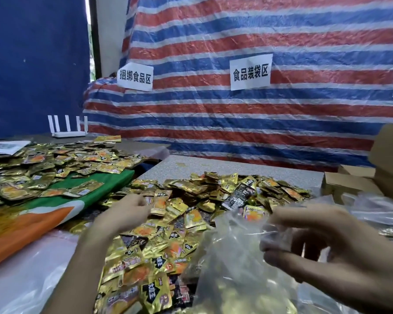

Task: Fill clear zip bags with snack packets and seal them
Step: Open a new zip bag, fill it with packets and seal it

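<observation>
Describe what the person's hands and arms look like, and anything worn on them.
Both the left hand and right hand are bare: no gloves, rings or watch show. The left forearm is bare with no sleeve in view. The right wrist shows no sleeve either; blur softens fine detail.

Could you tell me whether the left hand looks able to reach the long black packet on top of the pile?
Probably yes: the black packet lies uncovered atop the pile of gold packets, beyond the left hand, with nothing else between them.
</observation>
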### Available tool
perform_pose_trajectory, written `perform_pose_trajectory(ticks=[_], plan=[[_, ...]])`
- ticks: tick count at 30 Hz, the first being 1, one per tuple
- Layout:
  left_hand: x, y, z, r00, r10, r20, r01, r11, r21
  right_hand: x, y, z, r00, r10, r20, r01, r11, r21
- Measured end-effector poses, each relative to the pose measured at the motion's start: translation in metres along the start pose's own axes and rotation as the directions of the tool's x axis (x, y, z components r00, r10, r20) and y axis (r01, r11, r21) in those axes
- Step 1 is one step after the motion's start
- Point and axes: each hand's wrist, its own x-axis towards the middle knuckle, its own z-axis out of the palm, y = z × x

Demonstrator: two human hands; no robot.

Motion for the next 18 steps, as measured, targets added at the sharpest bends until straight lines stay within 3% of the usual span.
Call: perform_pose_trajectory(ticks=[1, 4, 12, 18], plan=[[0.012, -0.011, 0.009, 0.99, -0.071, -0.123, 0.089, 0.986, 0.142, -0.002, -0.001, -0.002, 1.0, 0.016, -0.011, -0.016, 1.0, -0.003], [0.044, -0.027, 0.039, 0.95, -0.208, -0.234, 0.247, 0.957, 0.153, -0.008, 0.0, -0.004, 0.999, 0.035, 0.001, -0.035, 0.999, 0.001], [0.1, -0.037, 0.093, 0.984, -0.05, -0.171, 0.109, 0.927, 0.359, -0.003, 0.02, 0.012, 1.0, 0.022, 0.005, -0.021, 0.995, -0.096], [0.111, -0.032, 0.107, 0.995, -0.013, -0.097, 0.064, 0.833, 0.549, -0.001, 0.022, 0.013, 1.0, -0.031, 0.003, 0.031, 0.994, -0.106]])
